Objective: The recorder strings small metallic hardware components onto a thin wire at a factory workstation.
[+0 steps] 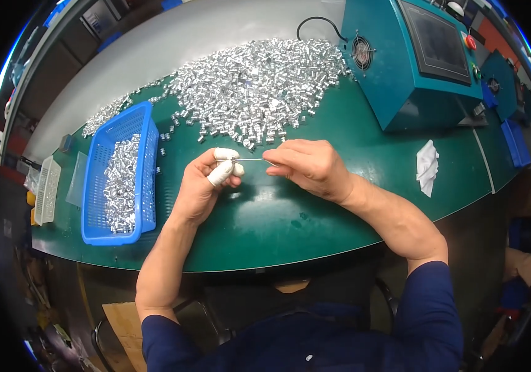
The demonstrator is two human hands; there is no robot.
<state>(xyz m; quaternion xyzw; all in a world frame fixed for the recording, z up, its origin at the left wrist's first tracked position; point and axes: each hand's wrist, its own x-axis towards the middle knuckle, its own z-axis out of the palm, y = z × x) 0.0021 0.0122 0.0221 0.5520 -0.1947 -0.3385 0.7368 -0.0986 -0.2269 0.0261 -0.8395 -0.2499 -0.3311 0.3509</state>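
far left: a white ridged tray (46, 189) sits by the table edge, well away from where I'm working.
basket: blue plastic basket (120, 177) partly filled with small shiny metal parts, just left of my hands.
left hand: my left hand (206, 183) has white finger covers on and is pinched shut on one end of a thin metal rod (244, 160).
rod: it runs level between both hands, held just above the green table (290, 217).
right hand: my right hand (309, 167) is closed on the rod's other end, fingertips tight together.
pile: a big heap of metal parts (259, 87) lies right behind my hands.
right side: a teal machine (414, 59) and a white rag (427, 166).
risk, my guess: the rod is skinny and the finger covers look slick, so a loose pinch could let it tip and drop into the heap.
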